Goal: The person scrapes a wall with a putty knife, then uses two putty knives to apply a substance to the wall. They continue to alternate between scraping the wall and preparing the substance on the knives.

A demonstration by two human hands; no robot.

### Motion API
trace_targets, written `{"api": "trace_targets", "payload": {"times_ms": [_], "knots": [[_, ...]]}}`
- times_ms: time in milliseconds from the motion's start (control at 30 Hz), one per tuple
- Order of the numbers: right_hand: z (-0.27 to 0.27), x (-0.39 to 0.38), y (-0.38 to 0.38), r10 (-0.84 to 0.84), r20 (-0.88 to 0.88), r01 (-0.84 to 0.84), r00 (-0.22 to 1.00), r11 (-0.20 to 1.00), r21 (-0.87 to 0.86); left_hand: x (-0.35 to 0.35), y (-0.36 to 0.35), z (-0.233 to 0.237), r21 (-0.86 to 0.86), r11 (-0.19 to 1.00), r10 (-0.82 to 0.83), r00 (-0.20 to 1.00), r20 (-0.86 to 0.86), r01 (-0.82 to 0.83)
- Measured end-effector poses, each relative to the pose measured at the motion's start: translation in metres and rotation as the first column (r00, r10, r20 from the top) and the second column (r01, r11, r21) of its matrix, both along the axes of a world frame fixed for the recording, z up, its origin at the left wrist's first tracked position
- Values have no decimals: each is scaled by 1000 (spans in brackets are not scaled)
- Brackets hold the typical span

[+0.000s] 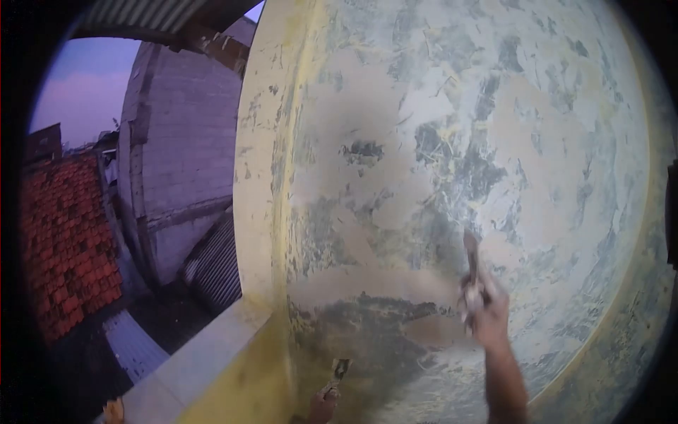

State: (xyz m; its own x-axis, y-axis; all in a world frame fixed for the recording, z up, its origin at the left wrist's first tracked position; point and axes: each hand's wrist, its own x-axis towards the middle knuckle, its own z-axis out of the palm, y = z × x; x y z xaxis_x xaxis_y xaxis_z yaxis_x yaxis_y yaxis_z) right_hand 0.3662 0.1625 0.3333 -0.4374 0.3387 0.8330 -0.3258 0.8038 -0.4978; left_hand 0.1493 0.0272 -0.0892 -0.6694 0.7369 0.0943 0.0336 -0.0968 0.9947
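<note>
The patchy wall [367, 240] in front of me has smears of beige and whitish filler over grey and yellowish areas. My right hand [487, 307] is raised at the lower right of the view, its fingers closed around a putty knife [472, 251]. That blade points up and lies at or very near the wall; contact is hard to judge. Low in the middle, my left hand [324, 404] grips a second putty knife [341, 368], with a broad blade carrying dark and pale smears. Part of the left hand is cut off by the bottom edge.
A pale ledge [166, 385] runs along the lower left, with a small orange-brown thing [113, 411] on or beside it. Beyond the opening are a red tiled roof [67, 240], a block wall [187, 134] and corrugated sheets [215, 258]. A yellowish wall edge [265, 148] borders the opening.
</note>
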Motion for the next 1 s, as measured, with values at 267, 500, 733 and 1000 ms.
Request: {"api": "trace_targets", "payload": {"times_ms": [267,500,733,1000], "knots": [[242,-132,20,-566,-362,537,741,176,825,-119,11,-42,-49,999,-24,876,-481,0],[363,-212,13,-750,-329,611,573,124,782,-175,19,36,-282,957,-112,818,-565,-63],[378,-258,-12,-817,-218,566,534,154,810,-212,37,36,-270,963,-127,849,-513,-19],[388,-237,-6,-803,-156,539,576,229,810,-216,65,45,-226,974,-110,875,-472,0]]}}
